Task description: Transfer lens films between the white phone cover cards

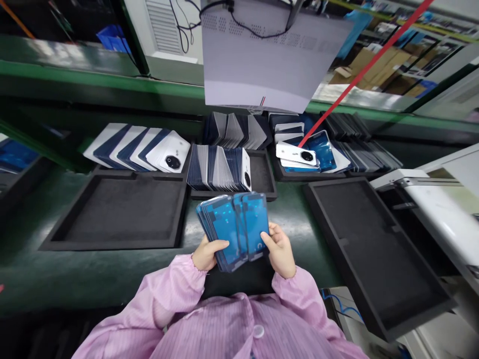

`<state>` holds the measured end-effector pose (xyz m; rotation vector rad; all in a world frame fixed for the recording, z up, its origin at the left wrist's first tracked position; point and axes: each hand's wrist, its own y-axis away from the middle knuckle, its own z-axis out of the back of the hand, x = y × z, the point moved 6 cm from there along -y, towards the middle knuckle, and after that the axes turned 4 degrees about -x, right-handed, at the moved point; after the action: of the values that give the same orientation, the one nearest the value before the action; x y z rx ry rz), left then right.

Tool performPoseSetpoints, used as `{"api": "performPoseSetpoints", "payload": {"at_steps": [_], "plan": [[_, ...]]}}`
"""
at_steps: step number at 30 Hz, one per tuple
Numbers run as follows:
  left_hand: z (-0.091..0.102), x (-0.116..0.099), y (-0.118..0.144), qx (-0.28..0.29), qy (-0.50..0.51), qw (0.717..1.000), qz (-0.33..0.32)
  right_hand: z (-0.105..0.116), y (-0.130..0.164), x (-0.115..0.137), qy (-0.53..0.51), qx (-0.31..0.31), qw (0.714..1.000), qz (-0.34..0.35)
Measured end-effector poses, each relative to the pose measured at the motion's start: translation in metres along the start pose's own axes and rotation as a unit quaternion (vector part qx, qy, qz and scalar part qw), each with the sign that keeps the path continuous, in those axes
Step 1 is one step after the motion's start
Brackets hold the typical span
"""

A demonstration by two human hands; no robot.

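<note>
My left hand (210, 252) grips a thick, fanned stack of phone back covers (223, 227), thumb on top, their blue film-covered inner sides facing me. My right hand (279, 249) is closed on the right edge of a thinner group of phone back covers (256, 224), which overlaps the left stack. Both groups are held up over the dark green bench. Just beyond them, a tight row of dark and light covers (219, 168) stands on edge in a black foam tray (264, 172); the end cover shows a black oval camera area.
An unfilled black foam tray (119, 209) lies at left, another (377, 249) at right. White and navy covers (138, 148) lean in a row at back left. Loose white and blue covers (297, 153) lie at back right beneath a slanting red strip (359, 77). A grey panel (265, 60) hangs ahead.
</note>
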<state>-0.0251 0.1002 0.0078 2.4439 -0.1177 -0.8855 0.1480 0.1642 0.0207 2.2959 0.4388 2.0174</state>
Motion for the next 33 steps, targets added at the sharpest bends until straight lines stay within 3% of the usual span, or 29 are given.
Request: {"api": "performPoseSetpoints", "payload": {"at_steps": [2,5,9,12,17,22,26,28,33], "plan": [[0.002,0.0,-0.001,-0.017,-0.002,1.0,0.0,0.007,0.0,0.006,-0.029,0.005,1.0,-0.006],[0.001,0.0,-0.001,-0.018,-0.011,1.0,-0.004,0.004,0.005,0.004,-0.047,0.067,0.995,-0.055],[-0.003,0.003,0.001,0.03,-0.025,0.999,0.0,-0.013,0.009,-0.011,-0.015,0.117,0.99,-0.073],[-0.005,0.004,0.002,0.056,-0.021,0.998,0.008,-0.019,0.006,-0.018,-0.023,0.106,0.992,-0.07],[-0.002,0.0,0.002,0.024,-0.02,0.999,0.015,0.003,-0.002,-0.002,-0.084,0.056,0.993,-0.053],[-0.001,0.0,0.002,0.007,-0.04,0.999,0.008,0.003,0.004,0.004,-0.093,0.102,0.989,-0.05],[-0.005,0.002,0.001,0.058,-0.044,0.997,0.001,-0.017,0.007,-0.011,-0.035,0.147,0.987,-0.055],[-0.006,0.002,0.001,0.068,-0.033,0.997,0.011,-0.018,0.004,-0.014,-0.032,0.137,0.989,-0.052],[0.0,-0.001,-0.001,-0.001,-0.025,1.0,0.017,0.005,-0.002,0.002,-0.081,0.056,0.995,0.0]]}}
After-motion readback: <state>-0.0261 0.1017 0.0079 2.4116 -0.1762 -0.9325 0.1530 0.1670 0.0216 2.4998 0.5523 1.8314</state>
